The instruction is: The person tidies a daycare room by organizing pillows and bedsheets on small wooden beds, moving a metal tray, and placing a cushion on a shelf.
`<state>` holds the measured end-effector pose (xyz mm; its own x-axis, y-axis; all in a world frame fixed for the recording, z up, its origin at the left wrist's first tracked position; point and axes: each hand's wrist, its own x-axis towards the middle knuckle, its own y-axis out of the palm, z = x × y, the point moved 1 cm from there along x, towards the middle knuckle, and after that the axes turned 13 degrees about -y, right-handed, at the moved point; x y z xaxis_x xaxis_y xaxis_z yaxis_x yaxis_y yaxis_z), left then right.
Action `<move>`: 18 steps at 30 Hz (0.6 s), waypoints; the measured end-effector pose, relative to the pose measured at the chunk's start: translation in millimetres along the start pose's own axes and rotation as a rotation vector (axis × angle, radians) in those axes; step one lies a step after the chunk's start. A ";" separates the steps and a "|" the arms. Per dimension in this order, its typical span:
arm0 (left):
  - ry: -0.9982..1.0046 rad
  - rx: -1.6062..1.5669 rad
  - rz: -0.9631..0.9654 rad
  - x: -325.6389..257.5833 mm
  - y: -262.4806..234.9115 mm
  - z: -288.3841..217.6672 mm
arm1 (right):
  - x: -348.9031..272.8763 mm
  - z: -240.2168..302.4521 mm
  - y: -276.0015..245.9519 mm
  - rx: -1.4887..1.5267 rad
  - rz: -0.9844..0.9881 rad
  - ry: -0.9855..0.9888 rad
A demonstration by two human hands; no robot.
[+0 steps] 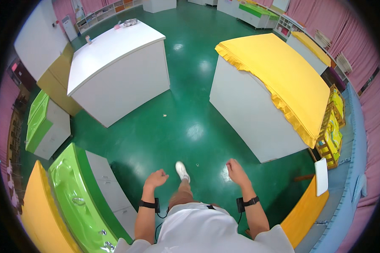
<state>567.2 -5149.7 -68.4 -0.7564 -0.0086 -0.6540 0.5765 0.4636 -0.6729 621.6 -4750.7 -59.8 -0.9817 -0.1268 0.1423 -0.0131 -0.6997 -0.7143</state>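
Note:
My left hand hangs in the air over the green floor, its fingers loosely curled. No object shows in it, and the green sink unit to its left is the nearest furniture. My right hand, also curled into a loose fist, is held out over the floor on the right side. Nothing shows in it either; the white cabinet with the yellow cover stands beyond it. Each wrist carries a black strap with a small box and a cable. Neither hand touches anything.
A white-topped counter stands ahead left, with small items on it. The yellow-covered cabinet is ahead right. Green basins line the left. An orange bench and wooden cribs stand at right. A small scrap lies on the floor.

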 end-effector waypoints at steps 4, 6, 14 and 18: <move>0.042 0.009 -0.022 115.0 -49.6 -48.7 | 114.1 -45.1 -5.5 0.045 0.007 0.041; 0.073 -0.004 -0.007 167.2 -81.8 -80.8 | 170.6 -66.2 -15.0 0.143 -0.073 0.114; 0.283 -0.011 0.121 345.3 -179.1 -286.6 | 312.8 -200.0 -79.9 0.648 -0.492 0.491; 0.370 -0.466 0.464 442.6 -176.3 -424.6 | 356.2 -300.0 -121.4 1.107 -0.995 0.481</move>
<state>-0.4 -4859.1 -92.4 -0.5695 0.5392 -0.6205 0.7330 0.6747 -0.0863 216.5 -4500.0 -127.9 -0.6331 0.7603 -0.1454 -0.7402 -0.5397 0.4010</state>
